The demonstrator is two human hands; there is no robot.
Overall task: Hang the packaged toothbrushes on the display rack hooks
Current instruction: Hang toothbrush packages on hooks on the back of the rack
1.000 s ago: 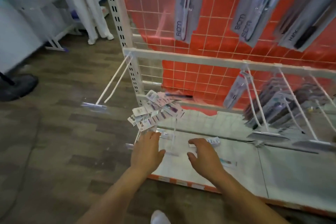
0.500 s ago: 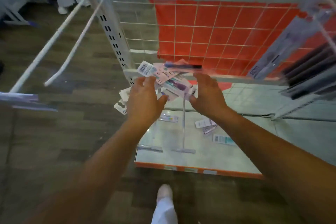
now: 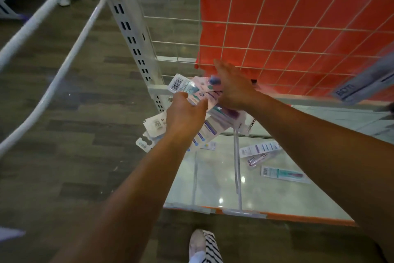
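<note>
A fanned bundle of packaged toothbrushes (image 3: 181,84) hangs low on the white wire rack, at the rear of a long two-pronged hook (image 3: 237,166). My left hand (image 3: 186,113) grips the bundle from the front, fingers curled over the upper packs. My right hand (image 3: 233,86) lies against the bundle's right side with its fingers straight; its thumb is hidden. More packs of the bundle (image 3: 154,124) droop below my left wrist. Three loose packs (image 3: 259,149) lie on the glossy bottom shelf (image 3: 277,203).
Two long white hook prongs (image 3: 53,79) jut out at head height on the left. A grey pack (image 3: 362,83) hangs at the right edge. Red backing (image 3: 298,28) sits behind the wire grid. A slotted upright post (image 3: 132,38) stands left of the bundle. My shoe (image 3: 200,245) is below.
I have leaned in and down, so the rack looks closer. Both hands rose from the shelf edge to the bundle; the left closed on it and the right slid flat along its right side.
</note>
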